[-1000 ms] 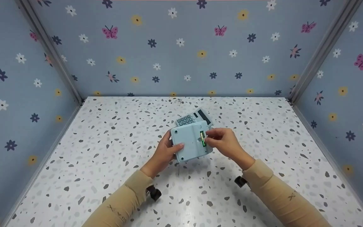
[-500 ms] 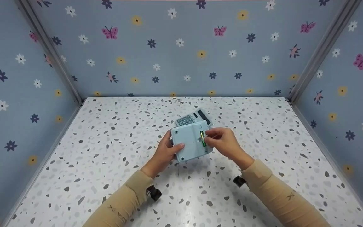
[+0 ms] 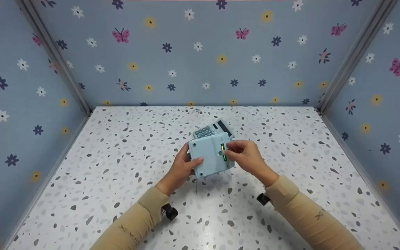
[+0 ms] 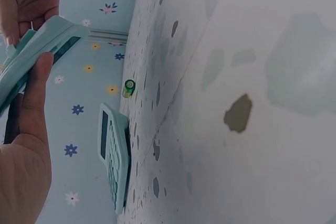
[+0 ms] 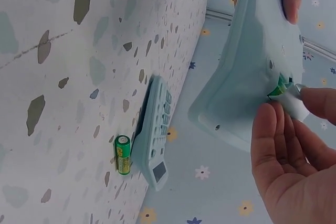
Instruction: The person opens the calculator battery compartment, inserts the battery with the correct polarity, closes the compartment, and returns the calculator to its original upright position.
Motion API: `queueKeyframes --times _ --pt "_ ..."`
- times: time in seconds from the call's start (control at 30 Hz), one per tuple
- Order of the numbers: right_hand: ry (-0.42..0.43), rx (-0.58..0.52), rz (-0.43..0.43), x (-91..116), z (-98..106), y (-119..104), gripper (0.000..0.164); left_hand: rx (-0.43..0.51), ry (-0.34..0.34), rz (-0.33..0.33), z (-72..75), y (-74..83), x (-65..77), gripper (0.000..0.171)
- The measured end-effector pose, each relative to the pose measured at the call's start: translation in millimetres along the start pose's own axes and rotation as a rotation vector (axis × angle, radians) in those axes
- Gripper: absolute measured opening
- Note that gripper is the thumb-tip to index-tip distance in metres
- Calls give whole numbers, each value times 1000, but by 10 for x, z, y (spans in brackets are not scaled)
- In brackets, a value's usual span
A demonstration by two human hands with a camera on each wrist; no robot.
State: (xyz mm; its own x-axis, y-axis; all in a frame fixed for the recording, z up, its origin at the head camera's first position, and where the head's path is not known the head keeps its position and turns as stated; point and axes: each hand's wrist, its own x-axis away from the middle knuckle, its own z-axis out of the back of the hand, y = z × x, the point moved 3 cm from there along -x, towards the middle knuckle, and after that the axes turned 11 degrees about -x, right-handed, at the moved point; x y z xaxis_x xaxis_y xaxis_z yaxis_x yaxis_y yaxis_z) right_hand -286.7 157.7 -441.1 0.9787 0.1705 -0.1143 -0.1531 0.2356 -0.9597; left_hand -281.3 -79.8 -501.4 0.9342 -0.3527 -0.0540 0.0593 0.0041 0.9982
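Note:
My left hand (image 3: 178, 168) grips a light blue calculator (image 3: 207, 158), its back turned up and its thumb lying on that back. Near the right end of the back, a green battery (image 3: 225, 157) shows in the uncovered battery slot. My right hand (image 3: 250, 157) pinches a small light blue battery cover (image 5: 290, 102) between thumb and fingers, right at the slot and partly over the battery. The right wrist view shows the cover tilted against the back. Keys and screen of this calculator face away from the head view.
A second light blue calculator (image 3: 208, 132) lies keys up on the speckled table (image 3: 130, 139), just behind the held one. Beside it, a loose green battery (image 5: 123, 156) appears in both wrist views. Flowered panels (image 3: 200, 69) wall the back and sides.
The right fingers have shifted very slightly at the slot, and less of the green battery shows. The left hand and its calculator have stayed nearly still.

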Motion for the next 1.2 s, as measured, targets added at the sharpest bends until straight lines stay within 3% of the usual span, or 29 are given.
queueKeyframes --times 0.87,1.07,1.2 --pt "51 136 73 -7 -55 41 15 -52 -1 11 -23 -24 4 76" --pt "64 92 24 -37 -33 56 13 -53 -10 0 -27 -14 17 78" --pt "64 49 -30 -54 -2 69 22 -43 -17 -8 -24 -22 14 76"
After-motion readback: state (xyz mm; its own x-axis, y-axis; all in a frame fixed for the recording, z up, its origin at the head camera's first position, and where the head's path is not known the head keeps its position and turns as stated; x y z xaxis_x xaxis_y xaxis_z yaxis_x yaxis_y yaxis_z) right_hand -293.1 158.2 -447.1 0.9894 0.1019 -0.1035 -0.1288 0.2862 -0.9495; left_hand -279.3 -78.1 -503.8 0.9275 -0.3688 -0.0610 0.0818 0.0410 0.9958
